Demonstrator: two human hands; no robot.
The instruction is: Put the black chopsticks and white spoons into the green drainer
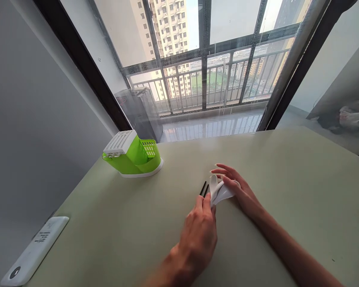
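White spoons (222,192) lie bunched together near the middle of the table, between my hands. My left hand (200,225) has its fingers closed around the spoon handles. Beside its fingertips, the dark ends of two chopsticks (204,188) stick out; whether the hand holds them too is unclear. My right hand (236,183) rests over the bowls of the spoons from the right, its thumb against them and its other fingers stretched forward. The palm side of both hands is hidden.
A green and white utensil holder (137,159) stands at the back left of the pale table (122,227). A long white object (36,251) lies at the left edge. Behind the table is a window onto a balcony.
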